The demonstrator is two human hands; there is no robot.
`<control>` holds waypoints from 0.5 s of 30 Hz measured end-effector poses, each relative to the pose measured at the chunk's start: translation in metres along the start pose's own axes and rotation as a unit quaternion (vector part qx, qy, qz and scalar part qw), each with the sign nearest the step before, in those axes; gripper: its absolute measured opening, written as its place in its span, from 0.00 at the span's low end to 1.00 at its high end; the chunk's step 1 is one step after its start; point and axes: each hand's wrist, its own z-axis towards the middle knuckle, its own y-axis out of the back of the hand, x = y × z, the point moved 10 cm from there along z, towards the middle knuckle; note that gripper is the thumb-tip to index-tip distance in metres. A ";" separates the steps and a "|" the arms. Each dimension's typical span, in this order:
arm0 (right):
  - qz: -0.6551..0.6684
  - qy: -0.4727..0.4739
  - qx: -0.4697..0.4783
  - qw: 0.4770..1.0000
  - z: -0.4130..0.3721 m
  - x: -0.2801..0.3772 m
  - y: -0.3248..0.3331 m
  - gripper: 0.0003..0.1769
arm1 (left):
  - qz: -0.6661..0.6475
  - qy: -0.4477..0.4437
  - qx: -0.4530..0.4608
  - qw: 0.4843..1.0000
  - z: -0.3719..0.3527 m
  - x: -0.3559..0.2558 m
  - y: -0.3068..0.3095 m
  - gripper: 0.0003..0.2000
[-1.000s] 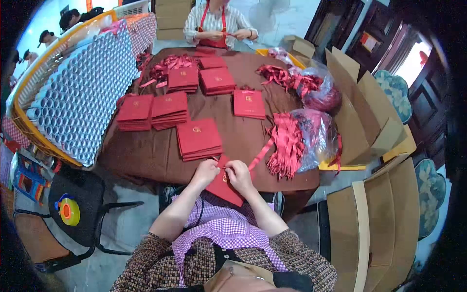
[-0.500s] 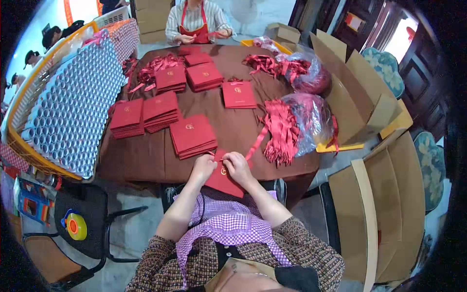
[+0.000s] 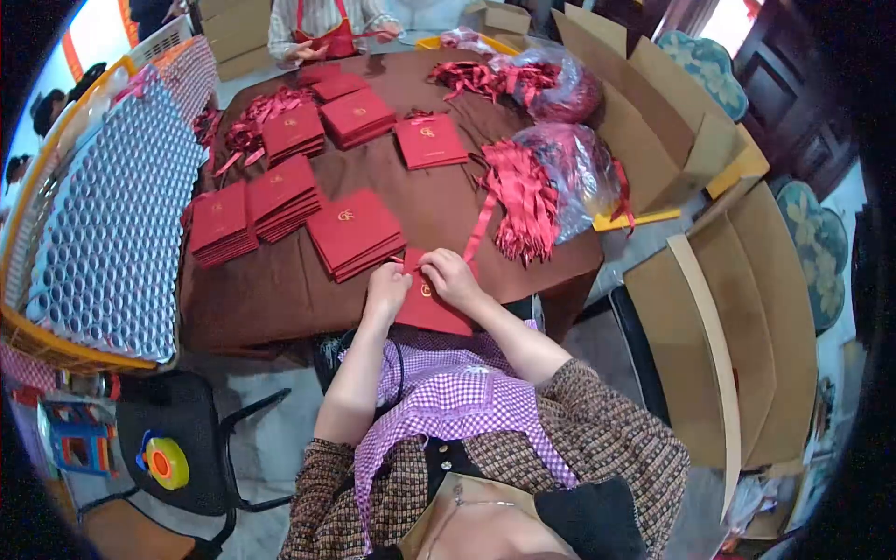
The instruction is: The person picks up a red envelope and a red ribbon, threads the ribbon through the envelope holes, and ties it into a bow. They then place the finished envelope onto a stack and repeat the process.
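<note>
A flat red paper bag (image 3: 435,313) with a gold emblem lies at the table's near edge, partly over my lap. My left hand (image 3: 387,287) is closed, thumb and fingers pinching the bag's upper left edge. Across its upper right part, my right hand (image 3: 452,278) is closed with bent fingers on the top edge. A red ribbon (image 3: 481,229) runs from behind my right hand toward a heap of red ribbons (image 3: 520,201). Just beyond my left hand sits a stack of similar red bags (image 3: 353,231). My fingers hide the bag's top edge.
More red bag stacks (image 3: 284,194) stand on the brown tablecloth (image 3: 280,294). At left is a yellow-rimmed basket (image 3: 70,345) of patterned tubes. Cardboard boxes (image 3: 653,121) line the right side. Across the table, a person in a red apron (image 3: 327,37) handles something red.
The camera view has tilted and shifted, so the table appears higher and turned. Both hands stay at the bag's top edge; the right fingers lie further over the bag.
</note>
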 end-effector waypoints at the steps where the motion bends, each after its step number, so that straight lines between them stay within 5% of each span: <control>1: -0.005 0.008 0.005 1.000 0.000 0.002 -0.001 0.05 | -0.078 0.053 0.025 0.995 -0.004 0.006 -0.006 0.09; 10: -0.018 0.030 -0.011 0.999 0.000 0.007 0.000 0.05 | 0.022 -0.002 0.043 0.999 -0.003 -0.010 -0.004 0.08; 15: 0.001 0.032 -0.013 0.999 -0.001 0.006 0.002 0.04 | -0.045 0.047 0.048 0.997 0.000 0.006 -0.006 0.10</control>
